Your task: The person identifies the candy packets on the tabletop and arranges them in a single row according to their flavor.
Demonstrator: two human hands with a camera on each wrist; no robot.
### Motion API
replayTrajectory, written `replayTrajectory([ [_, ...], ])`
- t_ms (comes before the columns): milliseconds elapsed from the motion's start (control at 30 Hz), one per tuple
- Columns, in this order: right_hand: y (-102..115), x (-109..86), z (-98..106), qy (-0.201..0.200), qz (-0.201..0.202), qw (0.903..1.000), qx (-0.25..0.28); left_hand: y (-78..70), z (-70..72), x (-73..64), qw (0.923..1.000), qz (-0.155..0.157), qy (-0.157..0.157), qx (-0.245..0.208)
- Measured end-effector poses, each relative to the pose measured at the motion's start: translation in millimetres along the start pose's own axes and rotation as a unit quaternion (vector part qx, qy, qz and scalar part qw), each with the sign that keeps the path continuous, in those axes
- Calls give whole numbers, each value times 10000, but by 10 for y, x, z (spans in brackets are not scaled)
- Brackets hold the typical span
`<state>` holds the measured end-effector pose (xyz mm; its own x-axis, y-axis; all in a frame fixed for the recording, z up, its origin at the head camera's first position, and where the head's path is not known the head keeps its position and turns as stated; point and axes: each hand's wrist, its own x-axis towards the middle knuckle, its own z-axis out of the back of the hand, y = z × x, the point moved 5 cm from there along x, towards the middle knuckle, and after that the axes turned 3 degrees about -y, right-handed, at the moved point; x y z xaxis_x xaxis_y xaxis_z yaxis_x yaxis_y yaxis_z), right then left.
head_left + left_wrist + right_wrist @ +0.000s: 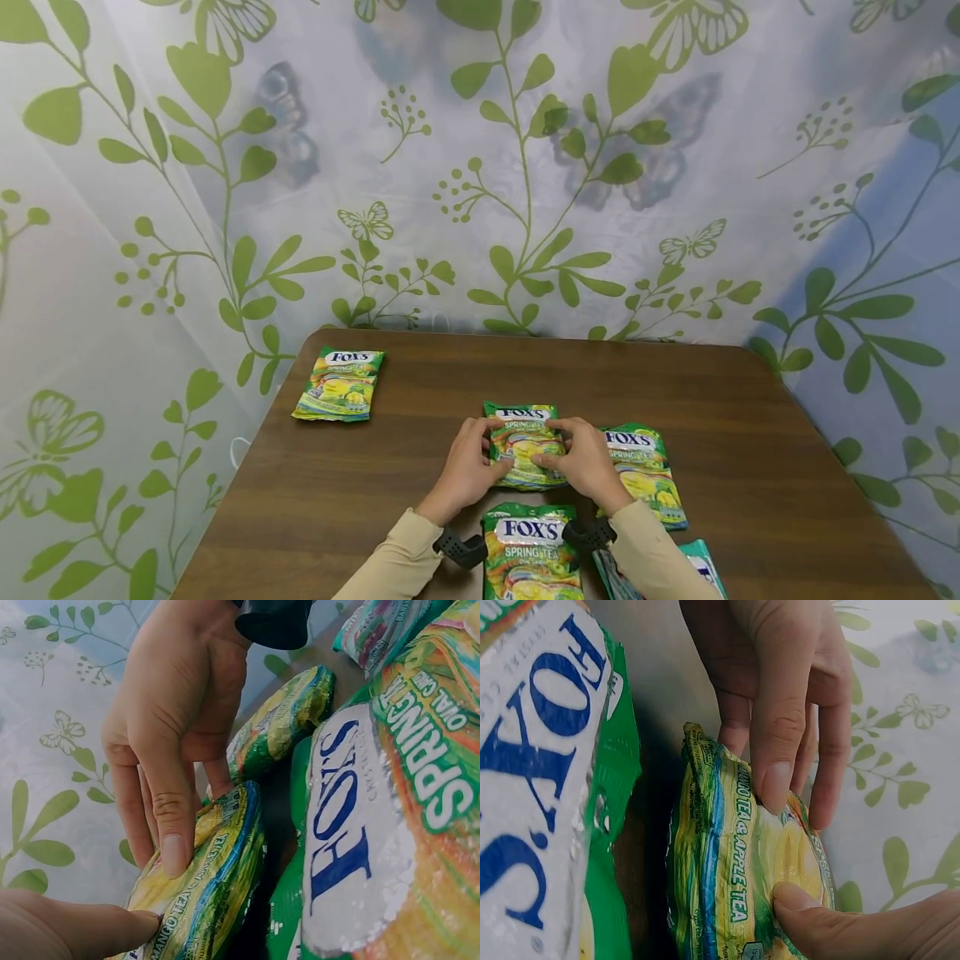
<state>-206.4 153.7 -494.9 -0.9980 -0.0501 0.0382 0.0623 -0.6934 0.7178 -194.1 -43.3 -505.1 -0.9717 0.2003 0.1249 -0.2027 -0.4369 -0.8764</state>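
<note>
Brown table (337, 475) | Fox's packet (522, 450) between the hands (467, 468) (591, 468) — both gripping it, at opposite sides

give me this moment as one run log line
left hand: grips centre candy bag, left side | right hand: grips same bag, right side | far-left bag: lying on table

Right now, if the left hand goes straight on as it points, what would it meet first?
Probably the Spring Tea packet that the left hand touches; beyond that, the depth is unclear.
</note>
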Motion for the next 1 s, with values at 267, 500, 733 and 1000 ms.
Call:
replayTrajectory([
  [267, 169, -32, 14, -135, 183, 9997, -50, -59, 152, -52, 10000, -64, 3, 8],
  [500, 431, -34, -61, -66, 440, 9989, 167, -70, 398, -156, 9997, -131, -130, 142],
  [733, 595, -12, -139, -157, 665, 9975, 187, -107, 587, -186, 9986, -344, -233, 322],
  [1000, 722, 37, -260, -106, 598, 9969, 501, -61, 748, -135, 9976, -296, -252, 574],
])
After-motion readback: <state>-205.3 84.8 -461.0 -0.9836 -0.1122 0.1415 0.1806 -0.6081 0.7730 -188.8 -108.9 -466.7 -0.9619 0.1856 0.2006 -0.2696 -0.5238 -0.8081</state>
